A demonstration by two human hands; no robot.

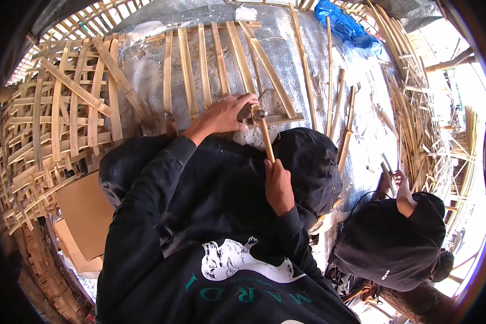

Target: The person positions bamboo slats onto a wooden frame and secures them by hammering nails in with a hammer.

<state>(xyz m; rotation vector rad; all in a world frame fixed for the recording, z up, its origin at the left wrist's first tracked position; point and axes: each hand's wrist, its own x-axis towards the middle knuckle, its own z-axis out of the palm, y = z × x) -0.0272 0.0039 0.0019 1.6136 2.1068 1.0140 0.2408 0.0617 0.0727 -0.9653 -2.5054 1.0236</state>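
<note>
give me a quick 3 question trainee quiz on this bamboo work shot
1. True or false: the right hand grips the hammer by its handle.
2. What does the left hand press on? A) blue bag B) bamboo strips C) cardboard
3. Fill in: a second person in black crouches to the wearer's ____.

Key:
1. True
2. B, the bamboo strips by the hammer head; the blue bag and the cardboard lie well away
3. right
</note>
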